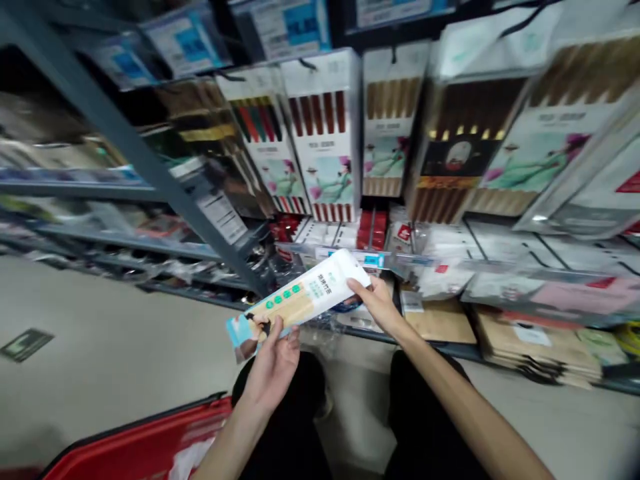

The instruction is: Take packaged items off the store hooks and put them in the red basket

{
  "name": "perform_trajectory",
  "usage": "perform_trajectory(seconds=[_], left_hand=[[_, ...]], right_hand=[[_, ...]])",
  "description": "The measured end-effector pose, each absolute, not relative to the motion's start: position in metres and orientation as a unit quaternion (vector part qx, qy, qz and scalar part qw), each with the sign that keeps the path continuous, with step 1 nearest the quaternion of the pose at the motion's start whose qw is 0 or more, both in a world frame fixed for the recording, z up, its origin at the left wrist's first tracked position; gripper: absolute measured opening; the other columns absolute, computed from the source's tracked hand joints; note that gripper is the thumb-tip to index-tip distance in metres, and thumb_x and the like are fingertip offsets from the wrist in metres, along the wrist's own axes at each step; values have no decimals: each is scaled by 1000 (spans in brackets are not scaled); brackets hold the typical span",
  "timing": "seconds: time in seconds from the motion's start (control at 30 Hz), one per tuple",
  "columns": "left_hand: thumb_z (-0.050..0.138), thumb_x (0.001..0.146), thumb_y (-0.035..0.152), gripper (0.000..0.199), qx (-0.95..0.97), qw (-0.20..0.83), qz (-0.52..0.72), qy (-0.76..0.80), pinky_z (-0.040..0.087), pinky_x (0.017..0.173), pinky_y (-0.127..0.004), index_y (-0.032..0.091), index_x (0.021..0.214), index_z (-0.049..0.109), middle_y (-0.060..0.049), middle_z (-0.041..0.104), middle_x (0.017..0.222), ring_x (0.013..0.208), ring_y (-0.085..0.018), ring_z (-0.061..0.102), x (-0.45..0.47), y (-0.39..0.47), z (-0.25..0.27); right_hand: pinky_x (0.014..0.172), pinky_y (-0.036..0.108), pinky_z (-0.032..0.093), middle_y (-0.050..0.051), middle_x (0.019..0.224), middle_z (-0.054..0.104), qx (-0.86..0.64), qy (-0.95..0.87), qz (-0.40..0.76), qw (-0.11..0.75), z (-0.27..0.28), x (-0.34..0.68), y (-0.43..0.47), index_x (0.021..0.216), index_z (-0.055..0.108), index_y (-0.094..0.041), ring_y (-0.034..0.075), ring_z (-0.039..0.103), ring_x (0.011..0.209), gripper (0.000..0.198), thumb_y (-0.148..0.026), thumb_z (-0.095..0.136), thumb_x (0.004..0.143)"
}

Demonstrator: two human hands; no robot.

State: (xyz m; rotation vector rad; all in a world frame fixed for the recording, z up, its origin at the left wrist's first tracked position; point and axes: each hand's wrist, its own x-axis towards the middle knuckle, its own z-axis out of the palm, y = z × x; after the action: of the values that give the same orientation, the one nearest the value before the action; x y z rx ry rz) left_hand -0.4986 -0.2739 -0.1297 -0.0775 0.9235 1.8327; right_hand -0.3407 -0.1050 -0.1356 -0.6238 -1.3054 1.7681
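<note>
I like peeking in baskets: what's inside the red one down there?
Something white lies in the red basket, too blurred to name. The left forearm hides part; the picture's edge cuts off more.

Held between the left hand point(277, 363) and the right hand point(377, 303), the white packet point(313, 293) slants across the direct way to the label rail point(400, 261), so another hand would have to pass around it. Above the rail, hanging chopstick packs point(325, 160) stand almost side by side with only narrow gaps, while the slanting grey post point(165, 180) cuts across the approach to the left-hand shelves point(75, 193). Wider room lies over the floor point(145, 333) left of the packet, bounded below by the red basket point(125, 450).
</note>
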Motion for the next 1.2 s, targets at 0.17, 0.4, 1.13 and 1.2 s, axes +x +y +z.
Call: perform_trajectory(seconds=[0.17, 0.4, 1.13, 1.2], left_hand=[[74, 85, 27, 20, 68, 712, 523, 463, 51, 56, -20, 18, 103, 72, -11, 71, 104, 81, -16, 68, -441, -283, -151], [79, 76, 47, 36, 309, 480, 568, 592, 48, 58, -24, 17, 92, 69, -6, 66, 84, 75, -16, 60, -456, -222, -149], [87, 67, 51, 58, 395, 618, 487, 475, 55, 89, -36, 9, 105, 76, -17, 78, 102, 89, -25, 74, -459, -169, -180], [88, 65, 50, 59, 378, 624, 491, 476, 55, 87, -34, 9, 105, 76, -17, 78, 102, 88, -25, 74, -461, -172, -181]], right_hand=[[76, 35, 56, 6, 93, 74, -281, -526, 621, 508, -135, -318, -94, 103, 75, -18, 25, 67, 86, 47, -58, 73, 80], [82, 33, 50, 4, 92, 75, -261, -773, 424, 392, -144, -288, -89, 96, 77, -19, 23, 66, 85, 34, -44, 54, 98], [65, 29, 52, 8, 88, 74, -344, -638, 577, 377, -161, -286, -72, 103, 73, -13, 21, 65, 75, 52, -61, 70, 84], [66, 32, 54, 9, 90, 75, -348, -646, 585, 347, -165, -288, -72, 106, 73, -12, 23, 66, 78, 55, -62, 72, 82]])
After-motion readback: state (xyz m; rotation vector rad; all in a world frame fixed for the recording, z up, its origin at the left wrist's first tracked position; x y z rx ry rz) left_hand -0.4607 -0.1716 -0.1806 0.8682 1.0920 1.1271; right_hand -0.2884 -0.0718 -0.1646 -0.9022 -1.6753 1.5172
